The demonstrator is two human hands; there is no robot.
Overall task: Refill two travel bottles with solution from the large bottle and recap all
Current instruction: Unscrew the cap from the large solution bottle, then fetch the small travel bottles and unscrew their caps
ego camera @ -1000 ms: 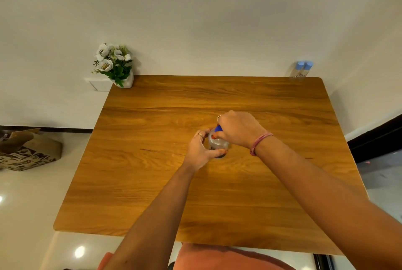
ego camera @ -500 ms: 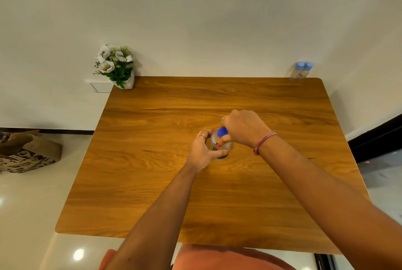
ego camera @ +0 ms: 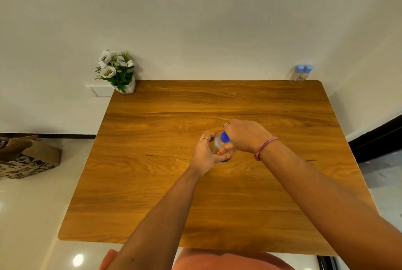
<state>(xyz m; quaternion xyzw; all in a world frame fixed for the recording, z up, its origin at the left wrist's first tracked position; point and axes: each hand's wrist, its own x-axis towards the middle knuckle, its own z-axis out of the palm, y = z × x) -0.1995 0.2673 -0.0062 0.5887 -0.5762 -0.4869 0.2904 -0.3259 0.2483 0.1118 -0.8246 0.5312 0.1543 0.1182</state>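
1. Little has shifted on the wooden table since a second ago; both forearms still reach in from the near edge to its middle.
2. A paper bag sits on the floor at far left, and a pot of white flowers stands at the far left corner against the wall.
3. The right hand, a pink band at its wrist, has rolled slightly clockwise since the earlier frames, fingers curled round the blue cap, more of which now shows.
4. The left hand stays wrapped around the large bottle, thumb across its front, holding the clear body upright on the table's centre.
5. Two travel bottles with pale blue caps stand side by side, touching, at the far right corner, unmoved and well apart from the hands.
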